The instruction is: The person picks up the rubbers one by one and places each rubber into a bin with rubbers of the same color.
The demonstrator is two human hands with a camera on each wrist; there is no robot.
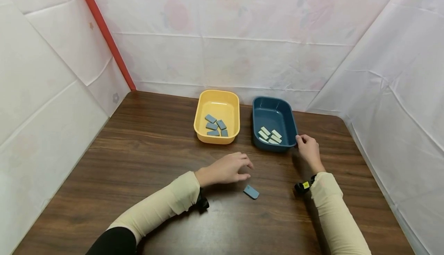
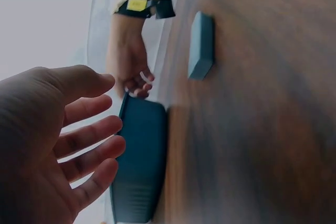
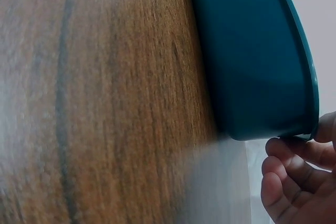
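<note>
My left hand [image 1: 227, 169] hovers over the table with its fingers spread and nothing in its grasp. Just in front of its thumb, a blue-grey rectangular tile [image 1: 251, 192] lies flat on the wood; the left wrist view shows the same tile [image 2: 201, 45] beyond the fingertips. With thumb and fingers, my right hand [image 1: 310, 151] pinches the rim of a dark blue bin [image 1: 274, 118] at its near right corner. Several cream tiles [image 1: 270, 135] lie in that bin's near end. In the right wrist view the fingers sit under the rim of the bin [image 3: 257, 56].
A yellow bin [image 1: 222, 110] stands left of the blue one, with several blue-grey tiles [image 1: 212, 126] inside. Both bins are near the back of the dark wooden table [image 1: 145, 158]. White patterned sheets [image 1: 222, 62] hang behind and on both sides.
</note>
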